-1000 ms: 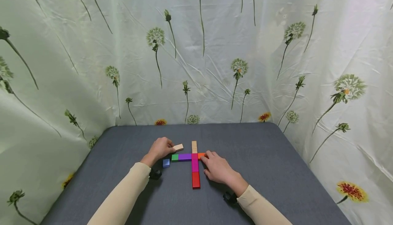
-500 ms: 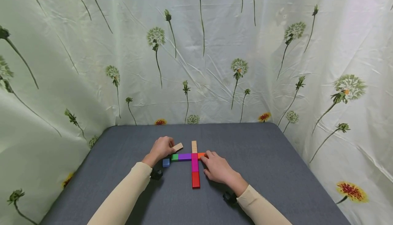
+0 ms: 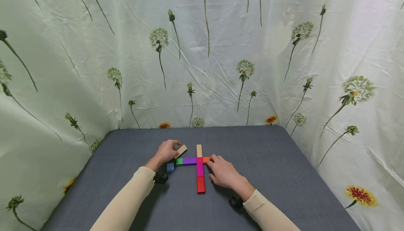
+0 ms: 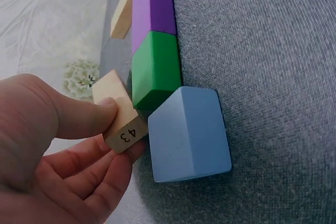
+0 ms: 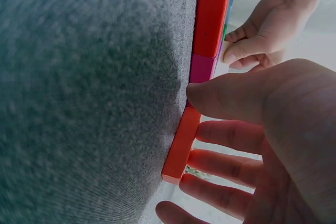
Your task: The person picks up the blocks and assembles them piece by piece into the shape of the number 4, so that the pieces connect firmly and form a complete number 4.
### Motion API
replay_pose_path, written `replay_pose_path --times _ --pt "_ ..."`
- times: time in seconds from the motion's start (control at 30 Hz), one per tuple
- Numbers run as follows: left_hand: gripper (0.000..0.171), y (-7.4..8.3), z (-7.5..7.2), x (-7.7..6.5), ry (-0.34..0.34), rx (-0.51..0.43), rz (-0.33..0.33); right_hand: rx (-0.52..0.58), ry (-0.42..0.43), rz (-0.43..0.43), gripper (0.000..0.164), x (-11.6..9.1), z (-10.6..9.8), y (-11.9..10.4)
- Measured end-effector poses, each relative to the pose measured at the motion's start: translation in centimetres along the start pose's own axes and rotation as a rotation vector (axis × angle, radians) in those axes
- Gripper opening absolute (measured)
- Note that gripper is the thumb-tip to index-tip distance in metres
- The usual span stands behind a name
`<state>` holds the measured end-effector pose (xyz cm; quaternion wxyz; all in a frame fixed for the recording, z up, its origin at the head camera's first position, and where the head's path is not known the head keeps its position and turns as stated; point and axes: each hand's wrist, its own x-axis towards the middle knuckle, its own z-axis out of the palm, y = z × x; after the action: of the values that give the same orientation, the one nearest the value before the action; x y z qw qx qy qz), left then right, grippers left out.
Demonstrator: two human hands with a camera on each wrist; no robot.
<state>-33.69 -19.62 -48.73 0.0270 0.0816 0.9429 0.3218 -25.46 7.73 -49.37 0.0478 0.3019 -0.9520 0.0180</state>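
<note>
My left hand [image 3: 166,151] pinches a plain wooden block [image 4: 124,109] between thumb and fingers; its end is marked 43. The block slants beside the green block [image 4: 156,69], close to the table, with the light-blue block [image 4: 189,135] just nearer me. My right hand [image 3: 224,171] has its fingers stretched out, fingertips touching the orange block [image 5: 182,145] at the right of the cross of blocks. Its thumb [image 5: 226,95] lies apart from the fingers, overlapping the magenta block [image 3: 200,169] in the right wrist view.
The cross also has a purple block [image 3: 189,161] on the left arm, a red block [image 3: 201,184] at the near end and an upright-lying wooden block [image 3: 199,150] at the far end. A grey cloth-covered table [image 3: 268,154] meets a flowered curtain [image 3: 217,83] behind.
The wooden block in my left hand has turned to a steeper slant and come slightly nearer the green block. My right hand has stayed in place.
</note>
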Motion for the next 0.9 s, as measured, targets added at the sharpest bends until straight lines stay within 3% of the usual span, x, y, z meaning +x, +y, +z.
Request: replay_pose_path --times 0.37,0.47,0.67,0.9 --pt "0.06 -0.7 0.0 0.3 -0.014 -0.197 -0.016 -0.003 0.013 -0.009 0.044 0.0 0.1 0.1" --pt "0.063 -0.9 0.0 0.5 -0.026 -0.239 -0.056 -0.004 0.015 -0.01 0.044 0.0 0.1 0.1" --pt "0.059 -1.0 0.0 0.3 -0.012 -0.277 -0.117 -0.007 0.017 -0.005 0.045 0.1 0.1 0.0" --pt "0.048 -1.2 0.0 0.0 -0.005 -0.275 -0.124 -0.008 0.009 0.0 0.047 0.0 0.1 0.0"
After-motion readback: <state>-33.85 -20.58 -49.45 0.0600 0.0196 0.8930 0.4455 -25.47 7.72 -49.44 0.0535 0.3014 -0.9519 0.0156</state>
